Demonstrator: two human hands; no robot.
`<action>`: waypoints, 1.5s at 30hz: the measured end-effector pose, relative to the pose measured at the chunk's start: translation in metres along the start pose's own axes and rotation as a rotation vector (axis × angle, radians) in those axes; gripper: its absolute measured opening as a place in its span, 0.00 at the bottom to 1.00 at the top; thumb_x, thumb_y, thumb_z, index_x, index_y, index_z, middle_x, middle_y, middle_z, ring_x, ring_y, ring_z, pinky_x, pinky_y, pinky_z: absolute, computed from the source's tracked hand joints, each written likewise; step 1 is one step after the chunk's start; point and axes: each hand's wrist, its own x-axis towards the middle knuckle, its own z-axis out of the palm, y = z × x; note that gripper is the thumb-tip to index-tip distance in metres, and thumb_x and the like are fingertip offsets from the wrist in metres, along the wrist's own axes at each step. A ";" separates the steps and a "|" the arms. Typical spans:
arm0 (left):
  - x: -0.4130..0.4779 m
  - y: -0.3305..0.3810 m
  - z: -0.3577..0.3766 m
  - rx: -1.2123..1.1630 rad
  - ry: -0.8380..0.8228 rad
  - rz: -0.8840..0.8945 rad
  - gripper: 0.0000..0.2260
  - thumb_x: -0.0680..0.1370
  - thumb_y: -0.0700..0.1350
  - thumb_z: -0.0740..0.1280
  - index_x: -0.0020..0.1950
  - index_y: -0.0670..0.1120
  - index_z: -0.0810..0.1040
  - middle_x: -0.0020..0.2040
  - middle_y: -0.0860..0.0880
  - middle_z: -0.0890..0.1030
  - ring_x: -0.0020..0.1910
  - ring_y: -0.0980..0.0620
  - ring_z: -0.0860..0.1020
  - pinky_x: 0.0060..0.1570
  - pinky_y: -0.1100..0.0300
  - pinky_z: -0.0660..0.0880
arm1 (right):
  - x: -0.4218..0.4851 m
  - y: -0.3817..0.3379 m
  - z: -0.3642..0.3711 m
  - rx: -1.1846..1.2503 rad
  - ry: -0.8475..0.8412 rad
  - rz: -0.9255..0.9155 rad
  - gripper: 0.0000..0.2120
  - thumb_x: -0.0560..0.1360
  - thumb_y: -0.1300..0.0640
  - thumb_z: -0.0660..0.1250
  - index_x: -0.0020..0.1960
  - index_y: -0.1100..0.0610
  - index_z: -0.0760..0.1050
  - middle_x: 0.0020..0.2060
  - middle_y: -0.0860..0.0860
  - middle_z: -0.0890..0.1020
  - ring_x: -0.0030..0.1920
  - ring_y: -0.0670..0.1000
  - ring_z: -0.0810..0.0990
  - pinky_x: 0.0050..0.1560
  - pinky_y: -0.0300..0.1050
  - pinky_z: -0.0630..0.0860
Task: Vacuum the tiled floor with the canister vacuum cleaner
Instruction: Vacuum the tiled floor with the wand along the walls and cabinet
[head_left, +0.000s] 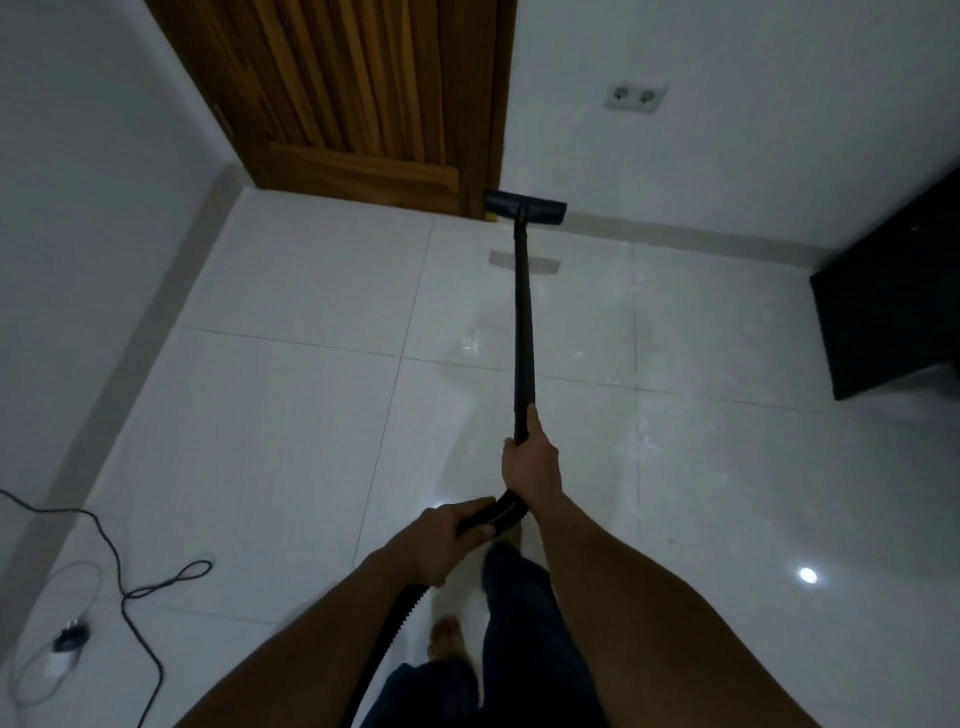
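Gripping the black wand (523, 322) at its near end: right hand (531, 465), fingers wrapped round the tube, thumb laid along it toward the floor head. Gripping the ribbed hose (401, 613) just behind, at the cuff where hose meets wand: left hand (449, 538), fingers curled over the top

Floor head (524, 207): black, wide, down on the tiled floor (291, 405), set against the skirting at the foot of the far wall, its left end just beside the frame of the wooden door (363, 104). The wand runs straight from it back to the hands

Hose: drops from the left hand, passes beside the left forearm, leaves at the bottom edge

Tiled floor: large glossy white tiles, thin joints, a bright lamp reflection at lower right

Wall socket (635, 96): double, pale, on the far wall, above and right of the floor head

Cable (123, 592): thin, black, lying in loose loops on the tiles at lower left, well apart from the hands

Dark cabinet (893, 312): black, at the right edge, standing on the floor

Bare foot (447, 639) and dark trouser legs: below the hands
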 end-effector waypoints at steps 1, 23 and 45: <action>-0.011 -0.002 0.013 -0.008 -0.010 0.009 0.20 0.84 0.52 0.61 0.76 0.54 0.67 0.42 0.57 0.78 0.32 0.67 0.75 0.29 0.73 0.69 | -0.013 0.010 -0.002 -0.004 0.007 -0.001 0.32 0.82 0.57 0.60 0.82 0.48 0.49 0.64 0.58 0.78 0.56 0.56 0.80 0.57 0.48 0.78; -0.211 -0.094 0.328 0.029 -0.021 0.051 0.22 0.82 0.57 0.60 0.77 0.59 0.65 0.52 0.53 0.82 0.37 0.64 0.78 0.37 0.65 0.77 | -0.304 0.260 -0.055 -0.009 -0.004 0.053 0.32 0.83 0.57 0.59 0.82 0.46 0.47 0.62 0.57 0.78 0.48 0.50 0.77 0.48 0.43 0.75; -0.423 -0.250 0.460 0.098 -0.376 -0.022 0.21 0.84 0.52 0.61 0.77 0.56 0.64 0.59 0.57 0.76 0.46 0.63 0.74 0.33 0.73 0.72 | -0.588 0.443 0.056 0.030 -0.084 0.327 0.32 0.83 0.58 0.60 0.82 0.51 0.49 0.69 0.58 0.74 0.54 0.52 0.77 0.50 0.38 0.71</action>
